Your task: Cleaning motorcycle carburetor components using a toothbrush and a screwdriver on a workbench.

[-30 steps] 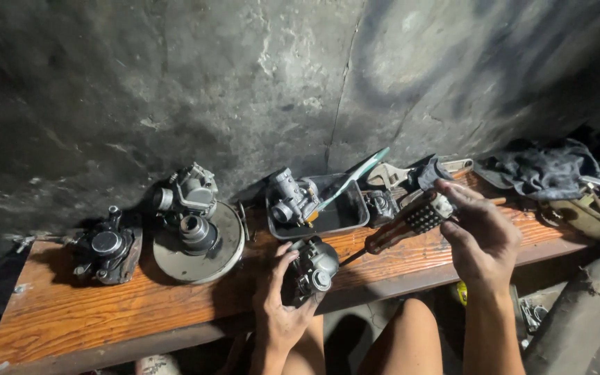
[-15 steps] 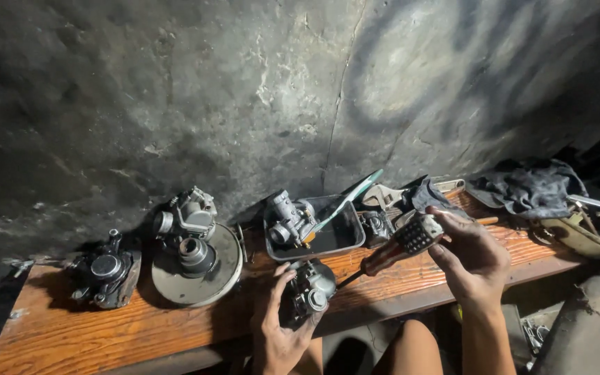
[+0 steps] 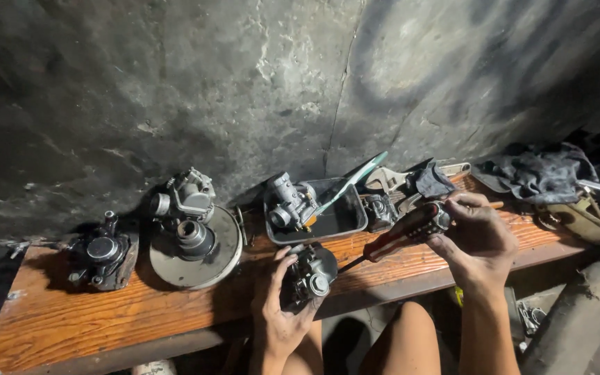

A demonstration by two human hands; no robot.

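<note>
Diagonally, the screwdriver (image 3: 398,236) points down-left into the carburetor (image 3: 308,276).

Cracked grey concrete wall (image 3: 300,76); worn wooden bench (image 3: 105,316); dim, perhaps lamp-lit.

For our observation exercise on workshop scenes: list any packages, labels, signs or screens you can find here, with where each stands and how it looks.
None can be made out: no package, label, sign or screen.
The wooden bench carries only bare metal engine parts, a dark tray, tools and a rag.
The left hand holds a carburettor; the right hand holds a screwdriver.
</note>
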